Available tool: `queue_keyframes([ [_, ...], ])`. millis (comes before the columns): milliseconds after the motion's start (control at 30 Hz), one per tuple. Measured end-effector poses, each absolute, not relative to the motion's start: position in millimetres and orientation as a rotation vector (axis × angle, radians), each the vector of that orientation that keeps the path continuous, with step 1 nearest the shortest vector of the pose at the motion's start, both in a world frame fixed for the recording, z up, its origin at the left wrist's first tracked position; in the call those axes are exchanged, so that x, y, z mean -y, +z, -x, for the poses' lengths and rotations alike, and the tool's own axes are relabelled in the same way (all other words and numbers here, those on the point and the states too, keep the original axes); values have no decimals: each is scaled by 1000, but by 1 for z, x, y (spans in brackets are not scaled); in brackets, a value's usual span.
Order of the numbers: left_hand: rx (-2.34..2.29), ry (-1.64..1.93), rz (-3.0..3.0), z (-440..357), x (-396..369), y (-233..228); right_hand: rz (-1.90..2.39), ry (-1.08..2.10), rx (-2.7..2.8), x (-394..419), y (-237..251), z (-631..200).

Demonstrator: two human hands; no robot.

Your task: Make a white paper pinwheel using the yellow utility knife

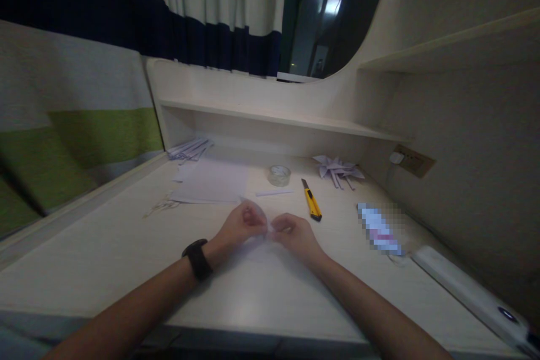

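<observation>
Head view, desk centre: left hand (241,225) with black wristband and right hand (293,232) pinching small translucent white paper piece (260,215) between closed fingertips, just above pale wooden desk (105,253). Beyond: yellow utility knife (311,200), clear tape roll (279,175), white paper sheets (213,183), folded paper pinwheels (338,170). Path unobstructed.
</observation>
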State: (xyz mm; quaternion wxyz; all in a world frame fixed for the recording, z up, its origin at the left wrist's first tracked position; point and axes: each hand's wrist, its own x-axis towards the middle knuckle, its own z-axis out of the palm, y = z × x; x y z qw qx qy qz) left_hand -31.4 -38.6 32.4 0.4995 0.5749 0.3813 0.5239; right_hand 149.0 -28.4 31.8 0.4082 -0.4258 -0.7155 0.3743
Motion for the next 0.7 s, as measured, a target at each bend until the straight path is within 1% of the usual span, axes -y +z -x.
queue_keyframes([
  [267, -1011, 1217, -1324, 30, 39, 29, 1075, 921, 1795, 30, 32, -149],
  [567, -1026, 1177, -1338, 32, 41, 29, 1035, 685, 1943, 37, 36, -153],
  [700, -986, 1179, -1324, 33, 41, 30, 1043, 648, 1976, 36, 35, -155],
])
